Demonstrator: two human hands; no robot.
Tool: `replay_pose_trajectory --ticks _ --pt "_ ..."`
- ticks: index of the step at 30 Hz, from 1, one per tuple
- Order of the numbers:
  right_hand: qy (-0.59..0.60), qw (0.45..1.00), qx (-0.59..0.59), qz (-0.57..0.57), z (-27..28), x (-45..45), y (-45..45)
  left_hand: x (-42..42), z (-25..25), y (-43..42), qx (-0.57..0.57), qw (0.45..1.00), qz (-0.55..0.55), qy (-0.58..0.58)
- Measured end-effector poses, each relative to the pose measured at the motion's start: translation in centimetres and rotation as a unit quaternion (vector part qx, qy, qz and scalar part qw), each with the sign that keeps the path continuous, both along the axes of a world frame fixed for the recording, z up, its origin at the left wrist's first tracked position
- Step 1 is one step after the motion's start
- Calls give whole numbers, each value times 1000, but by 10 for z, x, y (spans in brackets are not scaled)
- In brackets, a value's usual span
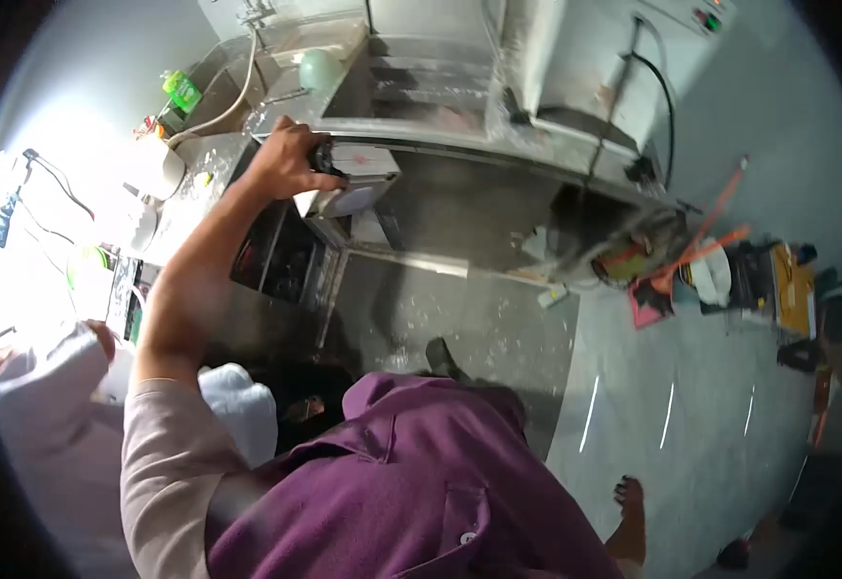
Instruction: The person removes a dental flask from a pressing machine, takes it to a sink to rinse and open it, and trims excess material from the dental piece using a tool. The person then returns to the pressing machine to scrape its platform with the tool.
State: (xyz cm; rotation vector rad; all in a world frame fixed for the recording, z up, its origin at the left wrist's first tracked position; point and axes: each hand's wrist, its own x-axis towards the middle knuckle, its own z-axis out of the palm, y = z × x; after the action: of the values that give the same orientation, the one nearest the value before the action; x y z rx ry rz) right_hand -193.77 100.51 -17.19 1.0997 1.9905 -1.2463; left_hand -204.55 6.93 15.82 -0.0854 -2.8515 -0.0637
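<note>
The person's left hand (pixel 293 162) reached out from a pale short sleeve (pixel 165 454), its fingers and thumb curled around a small black object (pixel 322 155) whose exact kind could not be made out. That object was at the left end of a white, box-shaped thing (pixel 368 160) with a faint red mark on its top, just below the front edge of a long grey sink unit (pixel 411 131). The right hand (pixel 629 490) hung low at the person's side, over the pale grey floor (pixel 691 415), its fingers partly bent; whether it held anything could not be told. Behind the left hand, a pale green, rounded object (pixel 320 70) lay in the sink area, and a bright green bottle (pixel 182 91) stood farther left, beside a light-coloured hose (pixel 238 106). A pink dustpan (pixel 651 301) lay well apart, at the right, near an orange handle (pixel 713 246).
</note>
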Motion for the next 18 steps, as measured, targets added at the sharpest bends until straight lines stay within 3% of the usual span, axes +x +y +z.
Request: replay_pose_trajectory --ticks 1,2,3,4,6,8,10,11,13,15,16,18 --pt "-36 997 -62 3 -17 -15 -12 -4 7 -34 -34 999 18 12" --pt "-110 992 -9 55 -29 -25 -44 -10 17 -63 -66 997 35 21" --pt "-71 989 -101 83 -19 -24 -71 -13 38 -73 -64 992 107 -27" --pt "59 954 -85 280 4 -20 -120 -18 55 -86 -58 979 179 -80" --pt "-233 960 -58 146 -125 -43 -115 -29 58 -145 -66 978 199 -17" --pt "-279 940 -44 192 -121 -94 -179 -38 58 -207 -120 966 226 26" --pt "-259 940 -54 213 -114 -155 -211 -56 82 -227 -87 938 325 -87" --pt "-271 929 -44 249 -121 -198 -236 -56 72 -256 -93 934 343 -35" --pt "-301 898 -65 315 -164 -269 -254 -66 70 -300 -64 916 394 -39" --pt "-152 923 -125 330 -120 -333 -306 -67 41 -362 -38 890 454 -23" --pt "-61 932 -129 333 -30 -358 -385 -70 32 -381 -33 886 462 -19" --pt "-60 932 -107 340 -9 -388 -425 -78 16 -419 1 863 504 -37"
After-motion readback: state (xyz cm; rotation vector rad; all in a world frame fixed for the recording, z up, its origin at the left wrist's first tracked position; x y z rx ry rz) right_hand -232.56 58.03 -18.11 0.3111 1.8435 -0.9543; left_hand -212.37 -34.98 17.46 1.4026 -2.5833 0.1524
